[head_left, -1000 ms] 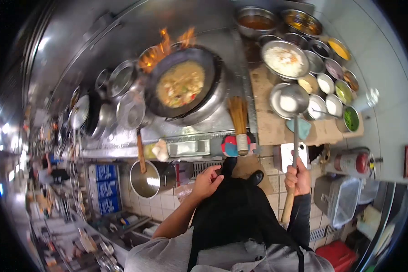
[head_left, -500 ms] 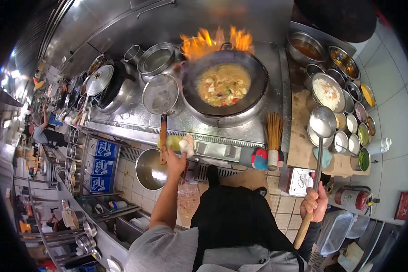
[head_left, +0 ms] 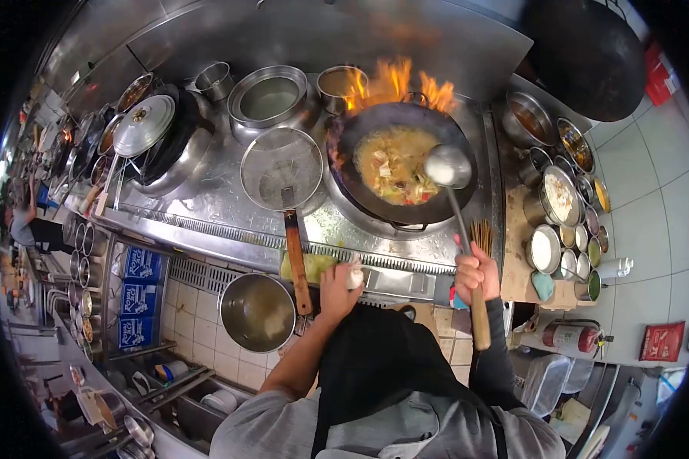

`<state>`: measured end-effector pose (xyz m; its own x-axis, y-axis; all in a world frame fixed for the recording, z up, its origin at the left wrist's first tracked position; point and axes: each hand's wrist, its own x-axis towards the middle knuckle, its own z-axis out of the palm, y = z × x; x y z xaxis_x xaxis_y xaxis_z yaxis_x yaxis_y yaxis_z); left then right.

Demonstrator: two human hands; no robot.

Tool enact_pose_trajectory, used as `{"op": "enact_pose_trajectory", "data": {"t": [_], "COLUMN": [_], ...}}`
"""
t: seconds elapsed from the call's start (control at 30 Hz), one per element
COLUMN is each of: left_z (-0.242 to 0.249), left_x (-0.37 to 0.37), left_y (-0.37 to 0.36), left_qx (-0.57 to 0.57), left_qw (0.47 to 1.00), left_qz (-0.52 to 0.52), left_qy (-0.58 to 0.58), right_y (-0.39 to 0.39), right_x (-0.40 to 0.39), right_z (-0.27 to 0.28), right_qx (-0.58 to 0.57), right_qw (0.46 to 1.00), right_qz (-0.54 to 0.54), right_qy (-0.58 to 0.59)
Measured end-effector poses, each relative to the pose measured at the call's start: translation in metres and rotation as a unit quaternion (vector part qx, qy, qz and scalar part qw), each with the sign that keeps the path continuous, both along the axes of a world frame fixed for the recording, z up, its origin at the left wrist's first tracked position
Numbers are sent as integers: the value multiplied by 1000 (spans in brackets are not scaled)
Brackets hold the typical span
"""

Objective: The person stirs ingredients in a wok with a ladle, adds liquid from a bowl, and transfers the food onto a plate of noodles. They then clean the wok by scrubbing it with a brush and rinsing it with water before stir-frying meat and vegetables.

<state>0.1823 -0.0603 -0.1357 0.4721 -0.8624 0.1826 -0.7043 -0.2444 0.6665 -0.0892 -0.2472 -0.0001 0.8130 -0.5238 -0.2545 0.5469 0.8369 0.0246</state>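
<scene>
My right hand [head_left: 476, 275] is closed round the wooden handle of a ladle [head_left: 449, 166]. The ladle's bowl, with something white in it, is over the right side of a black wok [head_left: 455, 203]. The wok holds a bubbling yellowish stew [head_left: 394, 164], and flames rise behind it. My left hand [head_left: 339, 291] is closed on a white cloth [head_left: 354, 275] at the stove's front edge. Just left of that hand lies the wooden handle of a mesh strainer [head_left: 282, 170], which rests on the stove. A green cloth [head_left: 321, 264] is beside the handle.
A metal pot [head_left: 257, 312] stands below the strainer. Behind are a round pan of liquid [head_left: 268, 99] and a lidded pot [head_left: 143, 126]. Seasoning bowls [head_left: 545, 249] crowd the right counter, near a bamboo brush [head_left: 481, 232]. A co-worker [head_left: 24, 226] is at far left.
My right hand has brought the ladle from the bowls at the right to over the wok. My left hand has left the strainer's handle for the white cloth. The view has shifted.
</scene>
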Motion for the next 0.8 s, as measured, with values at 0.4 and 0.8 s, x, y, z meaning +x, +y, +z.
{"op": "enact_pose_trajectory", "data": {"t": [0.4,0.8], "left_z": [-11,-16], "left_x": [13,5], "left_y": [-16,-20], "left_qx": [48,97], "left_qw": [994,990], "left_qz": [60,78], "left_qy": [83,63], "right_y": [-48,-61], "right_x": [49,44], "right_z": [-44,-38], "right_qx": [-63,-60], "right_qw": [954,953], "right_qz": [42,48], "right_qy": [289,293]}}
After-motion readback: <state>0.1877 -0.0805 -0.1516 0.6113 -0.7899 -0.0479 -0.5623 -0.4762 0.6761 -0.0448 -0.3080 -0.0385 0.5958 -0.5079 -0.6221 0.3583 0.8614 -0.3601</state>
